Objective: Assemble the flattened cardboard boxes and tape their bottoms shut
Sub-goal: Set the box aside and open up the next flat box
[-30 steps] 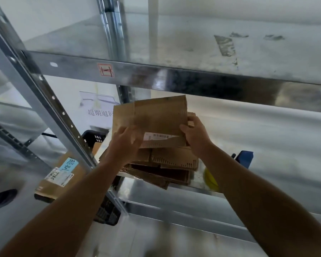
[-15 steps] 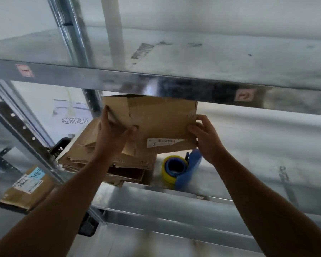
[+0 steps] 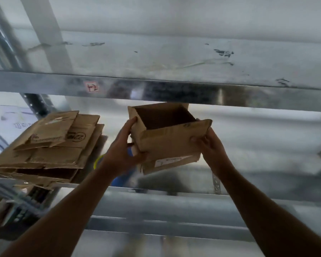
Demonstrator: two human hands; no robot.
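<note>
A small brown cardboard box is held up above the metal shelf, opened into a rectangular tube with its dark inside facing me and a white label on its lower side. My left hand grips its left wall, thumb under the front. My right hand grips its right end, thumb on the front panel. A stack of flattened cardboard boxes lies on the shelf to the left. A yellow and blue tape roll peeks out behind my left wrist, mostly hidden.
The upper metal shelf runs just above the box. The lower shelf's front rail crosses below my forearms. More cardboard and a dark crate sit at the lower left, blurred.
The flat box has been pulled open into a rectangular tube and carried right, away from the stack. My view has swung right, so the stack now lies at the left.
</note>
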